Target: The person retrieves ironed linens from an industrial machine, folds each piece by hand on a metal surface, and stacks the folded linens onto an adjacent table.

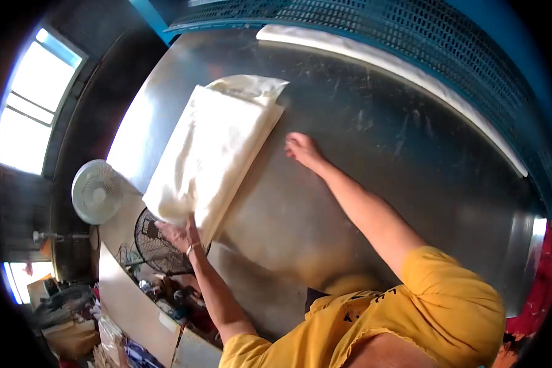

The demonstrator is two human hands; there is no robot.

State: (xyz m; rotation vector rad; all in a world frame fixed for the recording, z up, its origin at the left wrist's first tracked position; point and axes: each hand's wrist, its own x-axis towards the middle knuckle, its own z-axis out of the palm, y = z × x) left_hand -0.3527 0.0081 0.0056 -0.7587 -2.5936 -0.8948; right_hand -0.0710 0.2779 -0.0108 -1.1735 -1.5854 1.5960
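A folded cream-white cloth (208, 141) lies slantwise on the left part of a shiny metal table (349, 153). Its upper end is loosely folded, with a thin flap sticking out. My left hand (178, 235) is at the cloth's lower end, fingers spread and the thumb against the cloth's edge; a light band circles the wrist. To the right of the cloth, apart from it, my right hand (302, 149) hovers over the metal with its fingers curled. Whether anything small is inside those fingers cannot be made out.
A long white roll or strip (398, 73) runs along the table's far edge, below a blue perforated panel (374, 24). At the left are a pale round fan (97, 192) and a black wire fan guard (156, 248). Assorted items crowd a lower shelf (172, 294).
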